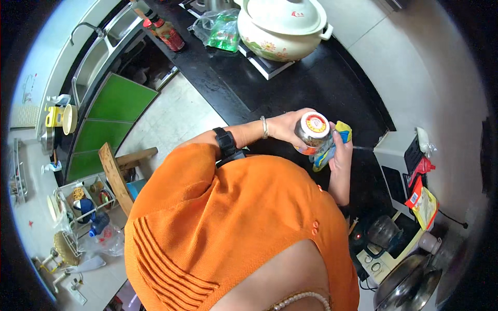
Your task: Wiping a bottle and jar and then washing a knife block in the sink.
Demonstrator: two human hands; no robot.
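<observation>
A glass jar with a white lid and a red and yellow printed design is held over the black countertop. My left hand grips it from the left side, with fingers around the glass. My right hand holds a crumpled cloth in grey, blue and yellow, pressed to the jar's right side. The lid sits on the jar, tilted towards me. Something dark fills part of the glass; I cannot tell what it is. The fingertips of my right hand are partly hidden behind the jar and cloth.
Beyond the hands, a lidded floral pot stands on the stove, beside a plastic bag and a sauce bottle. To the right are a white appliance, a glass kettle and metal pans. A sink is at the left.
</observation>
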